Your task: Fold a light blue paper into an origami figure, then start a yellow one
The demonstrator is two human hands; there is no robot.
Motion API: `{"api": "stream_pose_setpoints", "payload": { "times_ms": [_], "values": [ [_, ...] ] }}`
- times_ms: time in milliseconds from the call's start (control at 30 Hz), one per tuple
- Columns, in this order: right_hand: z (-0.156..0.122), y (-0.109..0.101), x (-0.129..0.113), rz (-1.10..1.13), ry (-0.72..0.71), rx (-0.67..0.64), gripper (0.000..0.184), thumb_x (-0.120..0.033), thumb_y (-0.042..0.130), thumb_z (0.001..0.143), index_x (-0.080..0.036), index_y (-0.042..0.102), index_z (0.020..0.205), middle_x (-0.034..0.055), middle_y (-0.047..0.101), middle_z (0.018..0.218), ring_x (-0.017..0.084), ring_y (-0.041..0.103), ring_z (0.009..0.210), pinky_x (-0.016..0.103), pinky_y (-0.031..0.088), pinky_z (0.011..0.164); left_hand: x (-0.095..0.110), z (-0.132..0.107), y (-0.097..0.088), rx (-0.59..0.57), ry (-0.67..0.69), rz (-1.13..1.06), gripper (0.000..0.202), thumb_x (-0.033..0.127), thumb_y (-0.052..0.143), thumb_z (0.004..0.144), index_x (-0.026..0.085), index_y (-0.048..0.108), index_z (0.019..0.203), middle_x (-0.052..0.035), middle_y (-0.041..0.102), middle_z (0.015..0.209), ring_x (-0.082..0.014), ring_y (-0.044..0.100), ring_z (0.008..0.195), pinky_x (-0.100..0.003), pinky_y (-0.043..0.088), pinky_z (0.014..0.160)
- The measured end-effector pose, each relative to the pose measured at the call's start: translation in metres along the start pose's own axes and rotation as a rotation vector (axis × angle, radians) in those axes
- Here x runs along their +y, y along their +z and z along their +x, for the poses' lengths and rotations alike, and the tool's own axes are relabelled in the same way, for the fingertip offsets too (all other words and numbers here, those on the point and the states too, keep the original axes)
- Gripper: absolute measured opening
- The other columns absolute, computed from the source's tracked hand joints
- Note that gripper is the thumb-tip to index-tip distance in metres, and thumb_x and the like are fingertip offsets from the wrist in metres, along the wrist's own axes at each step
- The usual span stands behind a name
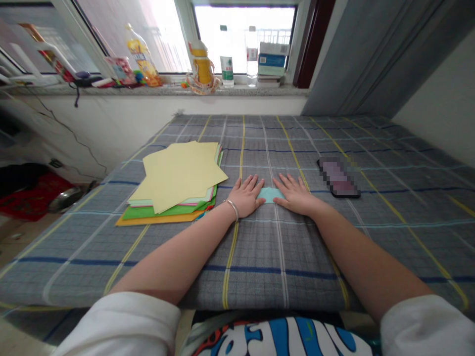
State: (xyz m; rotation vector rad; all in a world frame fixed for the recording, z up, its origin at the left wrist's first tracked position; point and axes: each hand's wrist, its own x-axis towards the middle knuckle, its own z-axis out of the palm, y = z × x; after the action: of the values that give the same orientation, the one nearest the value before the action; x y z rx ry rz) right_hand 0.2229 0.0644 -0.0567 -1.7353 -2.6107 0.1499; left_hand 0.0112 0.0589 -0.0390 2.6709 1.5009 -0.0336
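A small piece of light blue paper [271,195] lies on the plaid cloth between my two hands. My left hand [245,197] rests flat with its fingers spread, thumb and fingertips touching the paper's left end. On the other side, my right hand [294,195] lies palm down over the right end, its fingers apart. Both ends of the paper are partly hidden under the hands. Left of my left hand sits a stack of coloured paper, with pale yellow sheets [180,173] fanned on top and green [144,212] and orange [148,220] ones below.
A phone [338,178] with a blurred screen lies right of my right hand. The plaid cloth [256,247] covers the table. Along the windowsill stand a yellow cup [202,64], bottles [252,57], a tube [226,71] and boxes [272,60]. Something blue and red pokes out beside the stack.
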Motion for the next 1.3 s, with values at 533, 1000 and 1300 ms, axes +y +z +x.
{"api": "stream_pose_setpoints", "payload": {
  "times_ms": [533, 1000, 1300],
  "values": [
    [-0.018, 0.004, 0.021, -0.044, 0.171, 0.049, 0.058, -0.038, 0.024, 0.095, -0.019, 0.028, 0.149, 0.0096, 0.022, 0.156, 0.032, 0.017, 0.142, 0.057, 0.012, 0.113, -0.023, -0.012, 0.009, 0.084, -0.192, -0.037, 0.056, 0.032, 0.03, 0.096, 0.012, 0.023, 0.148, -0.0128, 0.021, 0.155, -0.0258, 0.018, 0.144, -0.049, 0.018, 0.115],
    [-0.011, -0.005, 0.037, 0.239, 0.315, 0.382, 0.037, -0.02, 0.033, 0.088, -0.018, 0.067, 0.104, 0.0093, 0.067, 0.113, 0.024, 0.059, 0.109, 0.04, 0.043, 0.095, -0.036, 0.0, 0.008, 0.334, -0.1, -0.165, 0.038, 0.017, 0.032, 0.094, 0.017, 0.057, 0.122, -0.009, 0.06, 0.123, -0.0196, 0.052, 0.119, -0.036, 0.038, 0.104],
    [-0.008, -0.001, 0.04, 0.959, 0.254, 0.436, 0.036, -0.037, 0.039, 0.087, -0.016, 0.065, 0.1, 0.006, 0.068, 0.082, 0.02, 0.064, 0.077, 0.038, 0.05, 0.08, -0.005, -0.019, -0.015, 0.505, 0.326, -0.004, 0.039, 0.044, 0.054, 0.088, 0.023, 0.057, 0.12, -0.0064, 0.055, 0.127, -0.0242, 0.039, 0.128, -0.048, 0.006, 0.118]
  ]
}}
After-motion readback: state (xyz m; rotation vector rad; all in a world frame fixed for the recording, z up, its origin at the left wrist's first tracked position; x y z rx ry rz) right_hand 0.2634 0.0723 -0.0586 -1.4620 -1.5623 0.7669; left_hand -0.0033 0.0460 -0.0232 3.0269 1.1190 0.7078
